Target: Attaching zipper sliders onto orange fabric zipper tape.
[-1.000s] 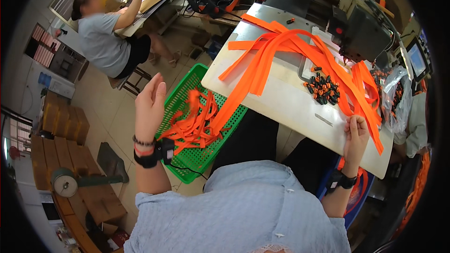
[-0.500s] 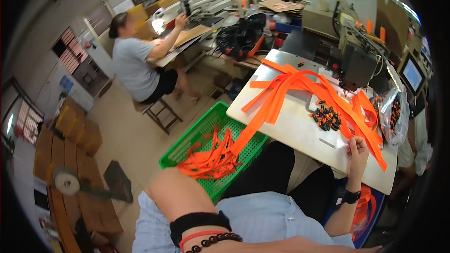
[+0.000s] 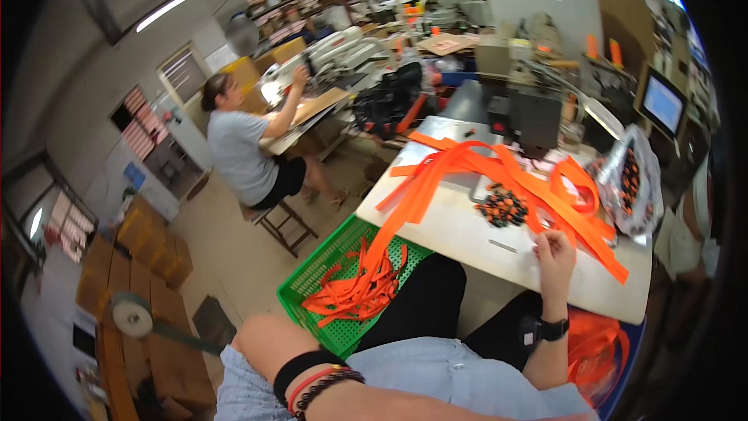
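My right hand, with a dark watch on its wrist, is raised at the table's near edge. Its fingers are closed in a pinch; whatever they hold is too small to make out. Just behind it, long flat orange straps lie across the white table. Left of these is a pile of small black-and-orange pieces, with a thin grey strip nearer me. My left arm is bent across my body, bracelets at its wrist. My left hand is partly cut off at the lower edge, its fingers hidden.
A green plastic basket of orange straps stands left of the table; one strap trails into it. A clear bag of small pieces is at the table's right, near a screen. Another person sits on a stool at the left.
The view has tilted up and shifted, so the table and basket sit differently in the picture. My right hand stays pinched by the table edge. My left arm stays bent across my body.
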A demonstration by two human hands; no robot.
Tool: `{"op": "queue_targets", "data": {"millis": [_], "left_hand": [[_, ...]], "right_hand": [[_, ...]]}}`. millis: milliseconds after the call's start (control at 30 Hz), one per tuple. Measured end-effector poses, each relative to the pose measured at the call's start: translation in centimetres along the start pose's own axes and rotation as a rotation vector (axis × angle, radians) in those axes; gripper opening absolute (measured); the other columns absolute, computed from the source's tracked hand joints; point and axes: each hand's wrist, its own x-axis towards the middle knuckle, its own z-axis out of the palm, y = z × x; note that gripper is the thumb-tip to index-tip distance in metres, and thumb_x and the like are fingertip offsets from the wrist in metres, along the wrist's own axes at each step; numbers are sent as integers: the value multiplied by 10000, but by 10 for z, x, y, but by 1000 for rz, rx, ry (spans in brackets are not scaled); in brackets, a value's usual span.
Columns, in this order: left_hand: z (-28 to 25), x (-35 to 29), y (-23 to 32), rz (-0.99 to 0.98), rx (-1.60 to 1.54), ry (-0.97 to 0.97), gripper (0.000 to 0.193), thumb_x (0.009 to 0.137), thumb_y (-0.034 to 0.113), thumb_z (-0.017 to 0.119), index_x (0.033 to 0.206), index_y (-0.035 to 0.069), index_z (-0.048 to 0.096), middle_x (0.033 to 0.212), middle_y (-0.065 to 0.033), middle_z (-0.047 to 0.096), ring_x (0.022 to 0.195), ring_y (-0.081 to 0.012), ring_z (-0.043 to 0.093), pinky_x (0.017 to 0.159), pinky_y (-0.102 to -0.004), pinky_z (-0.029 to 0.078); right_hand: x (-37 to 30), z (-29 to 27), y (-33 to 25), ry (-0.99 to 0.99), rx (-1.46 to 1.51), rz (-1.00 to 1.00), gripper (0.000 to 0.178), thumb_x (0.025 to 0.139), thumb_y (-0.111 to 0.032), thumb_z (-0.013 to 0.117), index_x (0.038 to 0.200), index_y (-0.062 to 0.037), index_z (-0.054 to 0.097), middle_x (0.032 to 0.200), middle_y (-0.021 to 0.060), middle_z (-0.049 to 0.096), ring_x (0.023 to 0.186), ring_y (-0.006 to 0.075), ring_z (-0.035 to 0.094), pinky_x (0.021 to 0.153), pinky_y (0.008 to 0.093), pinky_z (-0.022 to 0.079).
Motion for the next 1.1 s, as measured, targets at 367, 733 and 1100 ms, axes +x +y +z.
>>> {"op": "queue_targets", "data": {"millis": [367,733,1100], "left_hand": [[-87,-63,-87,-676,826,556,171,874,81,593,761,-42,631,578,-82,621,493,-119,605,467,-232,484],[-206,-166,-207,-818,1604,483,314,795,276,698,855,-14,596,852,-193,609,816,-358,607,704,-439,499],[-238,-153,-234,-1156,1486,415,289,788,140,658,964,-51,529,951,-234,590,901,-403,594,771,-477,498]], "right_hand": [[0,5,4,-47,101,4,104,901,-76,597,890,23,563,775,18,593,685,69,570,639,208,468],[1,1,-6,-79,101,55,101,906,-82,598,899,16,574,783,15,595,691,70,578,656,210,485],[-1,4,-5,-65,56,84,88,906,-72,595,914,11,568,801,13,596,702,72,583,656,205,482]]}}
